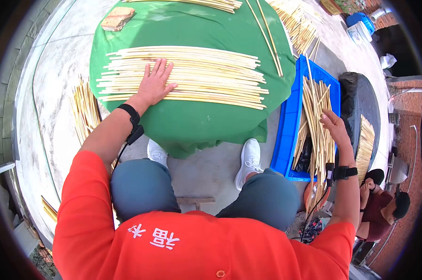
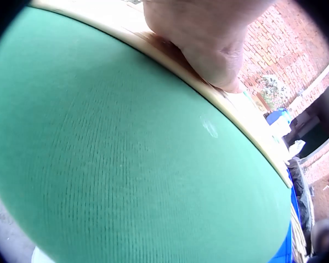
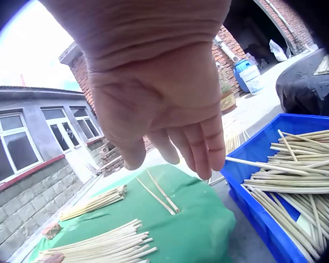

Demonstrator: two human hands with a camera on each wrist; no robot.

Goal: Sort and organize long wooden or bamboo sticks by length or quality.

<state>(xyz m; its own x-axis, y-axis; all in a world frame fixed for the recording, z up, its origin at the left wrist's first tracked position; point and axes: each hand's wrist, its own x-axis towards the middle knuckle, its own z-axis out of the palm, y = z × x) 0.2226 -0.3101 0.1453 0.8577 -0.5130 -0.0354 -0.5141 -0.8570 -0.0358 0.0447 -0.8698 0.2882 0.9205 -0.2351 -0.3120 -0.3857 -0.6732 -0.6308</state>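
Observation:
A wide layer of pale sticks (image 1: 211, 77) lies side by side across the green cloth (image 1: 206, 126). My left hand (image 1: 156, 85) rests flat on the left part of that layer, fingers spread; the left wrist view shows the heel of the hand (image 2: 208, 44) against the sticks' near edge. My right hand (image 1: 336, 127) is in the air over the blue crate (image 1: 285, 135), beside the loose sticks (image 1: 319, 126) piled in it. In the right wrist view the right hand (image 3: 164, 109) has its fingers extended and holds nothing.
A brick piece (image 1: 117, 18) and another bundle of sticks (image 1: 206, 3) lie toward the table's far side, with two separate sticks (image 1: 269, 39) at the right. More sticks (image 1: 82, 109) stand left of the table. Another person (image 1: 381, 212) is at the lower right.

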